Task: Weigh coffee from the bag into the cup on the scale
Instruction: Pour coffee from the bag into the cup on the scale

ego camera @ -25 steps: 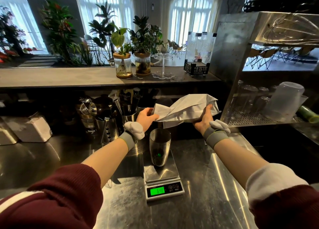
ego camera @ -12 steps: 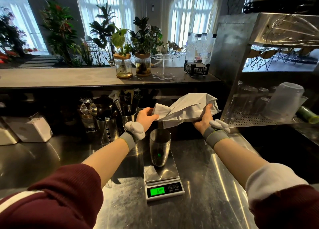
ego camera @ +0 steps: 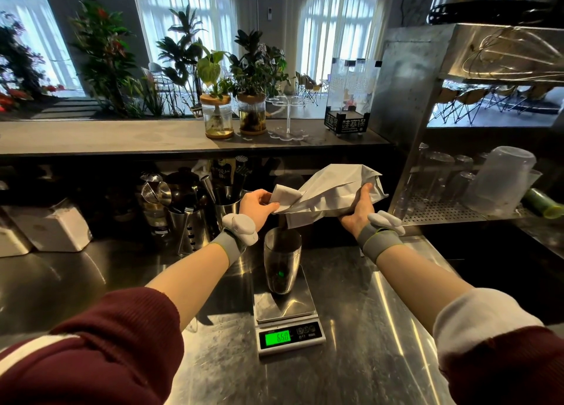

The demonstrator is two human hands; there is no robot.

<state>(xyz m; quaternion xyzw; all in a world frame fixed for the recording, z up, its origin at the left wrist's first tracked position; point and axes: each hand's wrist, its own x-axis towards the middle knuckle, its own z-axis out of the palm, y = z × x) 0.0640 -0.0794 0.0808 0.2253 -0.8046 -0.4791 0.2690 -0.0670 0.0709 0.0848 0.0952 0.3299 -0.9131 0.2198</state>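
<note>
Far left on the steel counter (ego camera: pixel 351 282): two pale angled boxes (ego camera: pixel 52 227), parked against the dark back wall. Next along, steel utensil holders (ego camera: pixel 190 230) crammed with strainers and spoons, just behind the left forearm. Left hand (ego camera: pixel 258 204) up over the counter, fingers curled and closed on the folded mouth end of the white paper bag (ego camera: pixel 326 195), thumb pressed onto the flap, grey wristband with a padded white lump at the wrist. Bag lying nearly level between both hands, crumpled, its lower open corner dipping down right above the rim of the cup (ego camera: pixel 282 262). Cup itself a tall clear glass, upright on the platform of the scale (ego camera: pixel 285 313), a dark layer of coffee in its bottom and a green glint on its wall. Scale at centre counter, green lit display facing the camera, digits looking like 650 though blurry. Right hand (ego camera: pixel 357 212) under and around the bag's fat end, fingers wrapped up its far side, gripping firmly, same grey band at the wrist. Further right, a steel rack (ego camera: pixel 442 215) with upturned glasses and a frosted plastic jug (ego camera: pixel 500 182) on a perforated shelf.
</note>
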